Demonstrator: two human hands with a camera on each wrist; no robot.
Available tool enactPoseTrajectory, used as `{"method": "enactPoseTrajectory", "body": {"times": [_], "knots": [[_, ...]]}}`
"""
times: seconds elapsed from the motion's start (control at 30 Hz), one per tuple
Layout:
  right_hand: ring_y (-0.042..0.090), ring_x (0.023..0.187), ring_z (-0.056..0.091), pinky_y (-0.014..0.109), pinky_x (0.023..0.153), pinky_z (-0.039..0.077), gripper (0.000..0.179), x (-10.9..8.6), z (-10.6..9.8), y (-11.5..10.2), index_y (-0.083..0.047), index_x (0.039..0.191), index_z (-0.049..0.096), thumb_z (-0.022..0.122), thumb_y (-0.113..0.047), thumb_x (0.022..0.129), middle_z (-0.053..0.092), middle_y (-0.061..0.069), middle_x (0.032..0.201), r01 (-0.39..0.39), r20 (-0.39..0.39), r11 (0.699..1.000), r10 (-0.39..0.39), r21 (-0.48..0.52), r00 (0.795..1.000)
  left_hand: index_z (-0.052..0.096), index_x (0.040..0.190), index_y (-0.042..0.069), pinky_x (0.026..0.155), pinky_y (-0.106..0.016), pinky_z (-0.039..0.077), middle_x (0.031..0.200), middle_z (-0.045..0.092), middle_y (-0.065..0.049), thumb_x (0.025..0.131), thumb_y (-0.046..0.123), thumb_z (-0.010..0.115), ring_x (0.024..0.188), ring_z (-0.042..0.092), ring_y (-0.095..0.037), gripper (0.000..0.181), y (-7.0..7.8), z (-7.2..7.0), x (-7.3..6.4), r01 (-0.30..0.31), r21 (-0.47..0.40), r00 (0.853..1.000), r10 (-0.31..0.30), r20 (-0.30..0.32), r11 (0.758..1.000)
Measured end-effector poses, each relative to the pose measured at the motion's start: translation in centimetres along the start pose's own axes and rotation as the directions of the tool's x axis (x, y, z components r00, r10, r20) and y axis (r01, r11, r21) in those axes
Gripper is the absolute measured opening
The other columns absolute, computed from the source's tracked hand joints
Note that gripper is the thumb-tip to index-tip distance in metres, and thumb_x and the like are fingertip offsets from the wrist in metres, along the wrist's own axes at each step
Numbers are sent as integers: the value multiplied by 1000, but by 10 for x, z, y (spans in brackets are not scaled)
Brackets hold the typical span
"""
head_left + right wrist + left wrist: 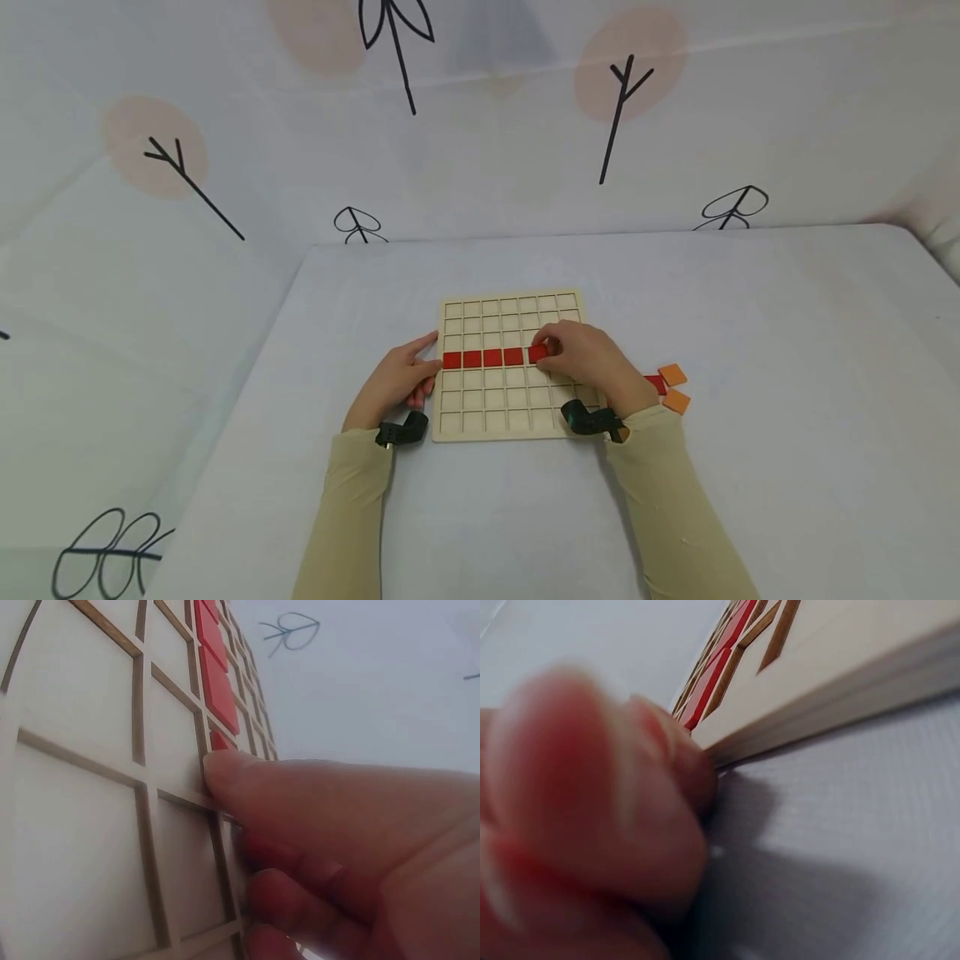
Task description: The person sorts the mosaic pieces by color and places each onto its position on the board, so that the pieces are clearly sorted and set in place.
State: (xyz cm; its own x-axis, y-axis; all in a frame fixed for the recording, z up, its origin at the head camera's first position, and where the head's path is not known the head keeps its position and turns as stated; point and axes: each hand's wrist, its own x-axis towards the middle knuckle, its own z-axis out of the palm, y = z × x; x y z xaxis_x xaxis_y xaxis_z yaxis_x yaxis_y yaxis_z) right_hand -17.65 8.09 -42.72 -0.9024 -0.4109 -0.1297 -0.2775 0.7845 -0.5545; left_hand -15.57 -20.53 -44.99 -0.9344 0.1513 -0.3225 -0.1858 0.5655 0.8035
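A pale wooden grid board [495, 400] lies flat on the table, with several red square tiles [472, 359] side by side in one of its rows. At the row's right end, my right hand [588, 354] pinches a red tile [537, 353] between thumb and fingers. That tile sits slightly askew over its cell; in the right wrist view the thumb hides most of it. My left hand [397, 379] rests at the board's left edge, index finger and thumb extended against it. Up close, the left fingers [592, 802] meet the board's side, blurred.
Right of the board lie orange tiles [672, 375] and a red tile [656, 384], partly hidden by the right wrist. A white cloth covers the table [787, 375]. Behind it hangs a patterned cloth [510, 150]. Black wrist cameras [402, 429] sit near the board's front corners.
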Motion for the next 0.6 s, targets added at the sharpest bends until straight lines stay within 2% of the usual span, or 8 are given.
{"method": "enactPoseTrajectory", "body": {"times": [0.6], "knots": [[19, 75, 48, 31, 66, 40, 25, -1, 4, -5, -14, 102, 61, 67, -18, 78, 54, 0, 81, -8, -14, 1000, 8, 8, 1000, 33, 138, 29, 39, -27, 40, 56, 54, -9, 88, 26, 55, 39, 48, -17, 54, -1, 1, 0, -5, 1, 1000, 5, -8, 1000]]}}
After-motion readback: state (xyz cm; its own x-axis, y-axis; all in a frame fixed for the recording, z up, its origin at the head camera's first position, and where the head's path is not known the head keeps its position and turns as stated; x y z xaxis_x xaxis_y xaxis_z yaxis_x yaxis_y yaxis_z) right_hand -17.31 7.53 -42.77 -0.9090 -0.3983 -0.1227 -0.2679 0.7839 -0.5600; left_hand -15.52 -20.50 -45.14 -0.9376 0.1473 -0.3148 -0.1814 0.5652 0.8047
